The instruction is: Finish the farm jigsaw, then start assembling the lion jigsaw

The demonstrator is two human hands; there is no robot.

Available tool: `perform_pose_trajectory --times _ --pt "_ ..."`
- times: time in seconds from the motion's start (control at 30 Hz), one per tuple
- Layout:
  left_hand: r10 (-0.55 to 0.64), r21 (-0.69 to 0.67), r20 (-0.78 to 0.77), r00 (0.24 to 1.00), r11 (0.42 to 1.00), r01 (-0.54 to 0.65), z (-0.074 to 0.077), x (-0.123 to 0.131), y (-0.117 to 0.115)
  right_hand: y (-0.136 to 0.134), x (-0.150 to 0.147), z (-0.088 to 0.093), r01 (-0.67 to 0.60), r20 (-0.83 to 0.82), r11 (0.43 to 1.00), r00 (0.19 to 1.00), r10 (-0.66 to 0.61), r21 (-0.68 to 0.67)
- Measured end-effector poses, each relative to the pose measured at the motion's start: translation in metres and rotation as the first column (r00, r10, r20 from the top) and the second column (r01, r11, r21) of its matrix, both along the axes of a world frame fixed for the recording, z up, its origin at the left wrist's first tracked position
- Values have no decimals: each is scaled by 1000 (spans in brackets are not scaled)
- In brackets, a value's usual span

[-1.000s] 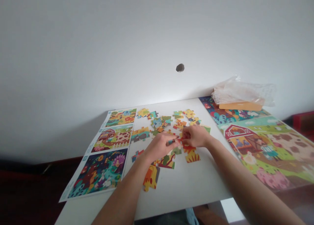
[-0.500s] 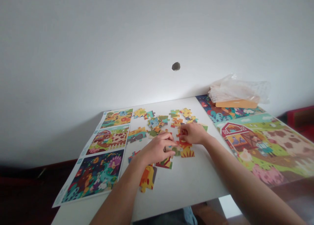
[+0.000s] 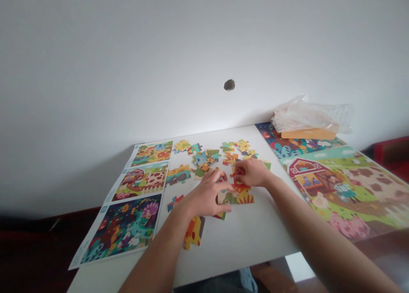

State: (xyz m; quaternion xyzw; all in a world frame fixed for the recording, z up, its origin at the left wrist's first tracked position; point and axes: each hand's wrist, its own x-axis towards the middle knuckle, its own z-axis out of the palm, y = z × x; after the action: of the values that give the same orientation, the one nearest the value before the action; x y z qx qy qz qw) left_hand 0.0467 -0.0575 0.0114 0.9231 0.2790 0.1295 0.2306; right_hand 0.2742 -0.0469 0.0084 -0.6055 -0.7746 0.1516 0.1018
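My left hand (image 3: 206, 196) lies on the white table (image 3: 252, 237) with fingers stretched out, pressing on a small group of joined puzzle pieces (image 3: 242, 196) showing orange, green and yellow. My right hand (image 3: 252, 173) is just beyond it, fingers curled in a pinch on a small red-orange puzzle piece (image 3: 237, 174) at the top edge of that group. The two hands almost touch. Several loose puzzle pieces (image 3: 204, 159) lie scattered behind them.
A sheet with three reference pictures (image 3: 134, 199) lies at the left. A yellow-orange joined piece (image 3: 192, 233) sits near the front. A finished farm puzzle (image 3: 345, 182) covers the right side, with an orange box (image 3: 308, 134) under a plastic bag (image 3: 313, 116) at the back.
Both hands have come down from just above the table onto the joined pieces. My left hand's fingers have spread out flat. The view shifted slightly.
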Motion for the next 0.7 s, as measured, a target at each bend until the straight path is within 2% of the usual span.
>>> perform_pose_trajectory --times 0.23,0.7 --pt "-14 -14 -98 995 1000 13 2 -7 0 1 0 2 -2 25 1000 1000 2 -14" --pt "-3 13 -39 999 1000 3 3 -2 1 1 0 2 0 47 1000 999 1 -24"
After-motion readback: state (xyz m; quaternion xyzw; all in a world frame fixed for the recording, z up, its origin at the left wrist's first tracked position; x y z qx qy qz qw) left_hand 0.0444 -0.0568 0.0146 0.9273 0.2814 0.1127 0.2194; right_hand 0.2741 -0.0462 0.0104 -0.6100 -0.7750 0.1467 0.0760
